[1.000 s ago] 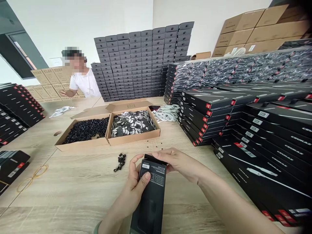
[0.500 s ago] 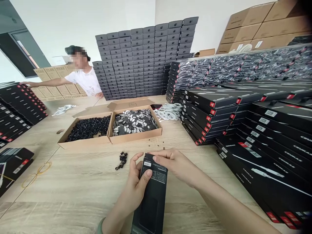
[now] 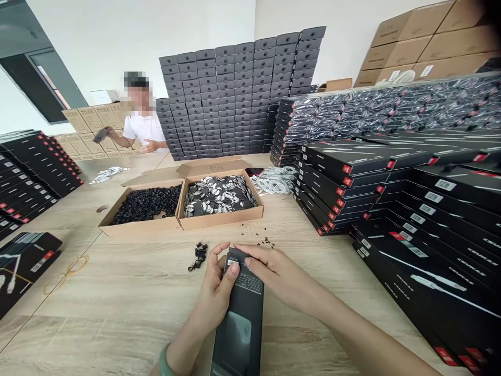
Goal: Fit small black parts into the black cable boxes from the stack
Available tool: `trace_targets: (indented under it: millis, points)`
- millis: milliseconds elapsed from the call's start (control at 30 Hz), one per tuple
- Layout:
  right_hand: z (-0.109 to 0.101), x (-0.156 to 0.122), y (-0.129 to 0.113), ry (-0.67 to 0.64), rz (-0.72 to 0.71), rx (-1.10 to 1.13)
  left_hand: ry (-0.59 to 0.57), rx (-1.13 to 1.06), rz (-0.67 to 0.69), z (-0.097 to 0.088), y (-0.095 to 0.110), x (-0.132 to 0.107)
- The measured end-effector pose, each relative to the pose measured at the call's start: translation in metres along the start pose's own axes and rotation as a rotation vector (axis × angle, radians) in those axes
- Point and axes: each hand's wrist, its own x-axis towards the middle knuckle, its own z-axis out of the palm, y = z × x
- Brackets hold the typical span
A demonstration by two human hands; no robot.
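Observation:
My left hand grips a long black retail box, with the thumb on its printed label panel. My right hand lies across the box's top end, fingers pressing there. Just left of my left hand sits a small heap of black rubber-like pieces. A few loose pieces are scattered on the wooden table beyond my right fingers. Farther ahead, an open cardboard tray holds loose black pieces, and a second tray holds black-and-white printed items.
Tall stacks of black boxes fill the right side, with more at the left. Grey boxes tower behind the table, near a co-worker holding a dark item. White cables and rubber bands lie on the table.
My view has shifted slightly, and my hands stay on the box. The co-worker has drawn in an outstretched arm and now raises a dark item.

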Motion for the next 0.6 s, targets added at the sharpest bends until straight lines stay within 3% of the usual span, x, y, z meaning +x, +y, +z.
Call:
trace_targets:
  millis: [133,300,600]
  points:
    - [0.0016,-0.0012,-0.0001,-0.012,0.030,-0.011,0.000,0.006,0.004,-0.0018,0.0032,0.0007]
    - [0.0007,-0.0012,0.0007,-0.028,-0.057,-0.032,-0.034,0.020,0.015,-0.0055,0.0053,0.0023]
    - [-0.0015,-0.0025,0.0010,-0.069,-0.062,-0.064,0.036,-0.003,0.072,-0.0010,0.0009,0.0021]
